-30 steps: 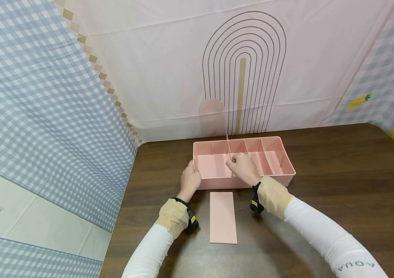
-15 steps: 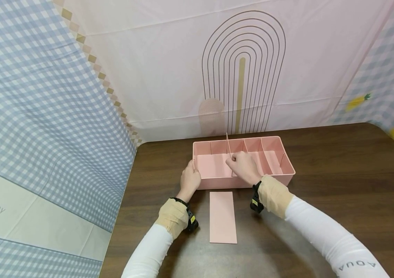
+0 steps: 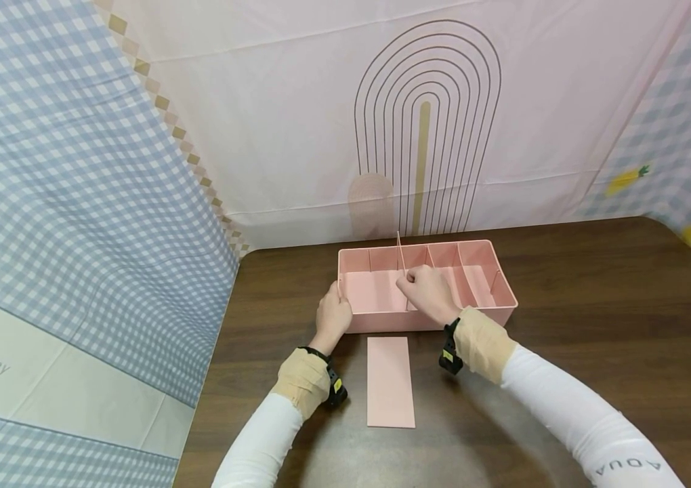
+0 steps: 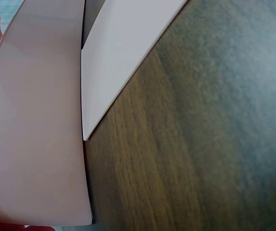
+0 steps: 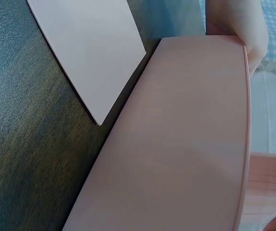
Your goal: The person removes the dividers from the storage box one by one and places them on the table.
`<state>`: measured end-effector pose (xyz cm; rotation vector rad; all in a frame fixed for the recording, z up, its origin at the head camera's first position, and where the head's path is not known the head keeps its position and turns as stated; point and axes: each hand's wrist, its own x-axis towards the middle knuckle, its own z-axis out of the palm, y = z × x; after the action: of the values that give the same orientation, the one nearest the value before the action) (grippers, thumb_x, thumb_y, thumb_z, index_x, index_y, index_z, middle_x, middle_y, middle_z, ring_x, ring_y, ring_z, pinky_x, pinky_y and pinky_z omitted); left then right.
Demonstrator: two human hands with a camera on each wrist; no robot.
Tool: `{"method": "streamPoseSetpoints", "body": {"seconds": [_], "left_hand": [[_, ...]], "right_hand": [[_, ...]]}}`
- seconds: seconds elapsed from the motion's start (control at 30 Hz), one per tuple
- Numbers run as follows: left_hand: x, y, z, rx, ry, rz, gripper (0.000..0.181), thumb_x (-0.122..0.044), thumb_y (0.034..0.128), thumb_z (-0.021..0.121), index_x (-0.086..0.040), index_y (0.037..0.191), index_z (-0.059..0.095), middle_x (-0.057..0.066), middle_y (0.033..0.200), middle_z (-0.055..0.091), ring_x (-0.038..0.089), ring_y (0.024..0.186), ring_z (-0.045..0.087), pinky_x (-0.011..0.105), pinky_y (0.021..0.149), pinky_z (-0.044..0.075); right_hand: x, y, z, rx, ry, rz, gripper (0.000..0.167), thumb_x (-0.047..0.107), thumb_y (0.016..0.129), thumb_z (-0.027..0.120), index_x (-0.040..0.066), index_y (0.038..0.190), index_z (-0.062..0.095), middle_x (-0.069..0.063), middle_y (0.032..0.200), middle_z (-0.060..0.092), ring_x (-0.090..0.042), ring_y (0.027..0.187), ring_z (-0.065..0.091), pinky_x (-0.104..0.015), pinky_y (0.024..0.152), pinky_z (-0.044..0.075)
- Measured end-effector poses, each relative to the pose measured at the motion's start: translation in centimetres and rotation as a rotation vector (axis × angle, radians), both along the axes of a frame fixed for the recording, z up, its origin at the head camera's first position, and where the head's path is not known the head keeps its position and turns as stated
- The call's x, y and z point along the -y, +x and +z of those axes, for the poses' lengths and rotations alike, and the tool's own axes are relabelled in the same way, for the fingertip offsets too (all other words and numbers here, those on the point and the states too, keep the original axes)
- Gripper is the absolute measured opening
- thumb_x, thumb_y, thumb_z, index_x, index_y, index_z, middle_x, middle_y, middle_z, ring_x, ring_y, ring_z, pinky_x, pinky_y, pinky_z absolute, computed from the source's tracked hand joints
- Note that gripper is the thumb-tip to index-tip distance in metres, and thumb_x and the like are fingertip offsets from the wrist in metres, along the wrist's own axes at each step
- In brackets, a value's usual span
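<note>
A long pink organizer box (image 3: 376, 322) with upright partitions lies across the table. My left hand (image 3: 333, 313) holds its left end wall, fingers around the edge. Over the middle of the box, my right hand (image 3: 427, 295) pinches a pink divider (image 3: 401, 254), whose far end sticks up above the back rim. The divider's lower edge is hidden. A flat pink panel (image 3: 391, 383) lies loose on the table in front of the box. In both wrist views the box's front wall (image 4: 36, 110) fills much of the picture, beside that panel (image 5: 89, 53).
The dark wooden table (image 3: 595, 325) extends to both sides of the box. Behind it hangs a pale patterned cloth (image 3: 297, 135), and a blue checked cloth (image 3: 108, 169) hangs along the left. Thin partitions (image 3: 466, 274) stand in the right half of the box.
The far end of the divider has risen very slightly above the back rim. Both hands, the box and the loose panel have stayed almost in place.
</note>
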<state>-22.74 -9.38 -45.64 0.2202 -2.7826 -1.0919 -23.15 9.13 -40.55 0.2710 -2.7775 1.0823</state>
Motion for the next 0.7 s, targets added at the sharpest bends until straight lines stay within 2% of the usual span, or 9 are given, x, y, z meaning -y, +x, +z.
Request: {"method": "streamPoseSetpoints", "body": {"seconds": [0.2,0.37,0.7], "left_hand": [[0.07,-0.11,-0.12,-0.02,-0.008,-0.004,0.036,-0.011,0.0869,0.038,-0.004,0.121,0.049,0.018,0.11,0.06,0.035,0.099,0.057,0.047,0.078,0.044],[0.06,-0.12,-0.16,-0.036,0.0,-0.007,0.032,-0.013,0.0903,0.037,-0.004,0.116,0.052,0.019,0.106,0.061,0.036,0.097,0.058,0.047,0.076,0.044],[-0.03,-0.11,-0.05,-0.035,0.004,-0.001,0.033,-0.013,0.0905,0.037,-0.004,0.119,0.051,0.019,0.109,0.061,0.036,0.098,0.057,0.048,0.078,0.044]], "right_hand": [[-0.06,-0.04,0.03,0.0,-0.021,0.002,0.042,0.017,0.082,0.048,0.015,0.045,0.028,0.006,0.044,0.019,-0.01,0.04,0.017,-0.022,0.041,0.017],[-0.11,-0.1,0.06,0.0,-0.028,0.001,0.041,0.018,0.082,0.047,0.014,0.046,0.028,0.005,0.045,0.018,-0.01,0.041,0.016,-0.022,0.042,0.017],[-0.09,-0.05,0.3,-0.031,-0.034,-0.006,0.04,0.017,0.081,0.046,0.014,0.046,0.028,0.006,0.045,0.018,-0.009,0.043,0.015,-0.022,0.042,0.016]]}}
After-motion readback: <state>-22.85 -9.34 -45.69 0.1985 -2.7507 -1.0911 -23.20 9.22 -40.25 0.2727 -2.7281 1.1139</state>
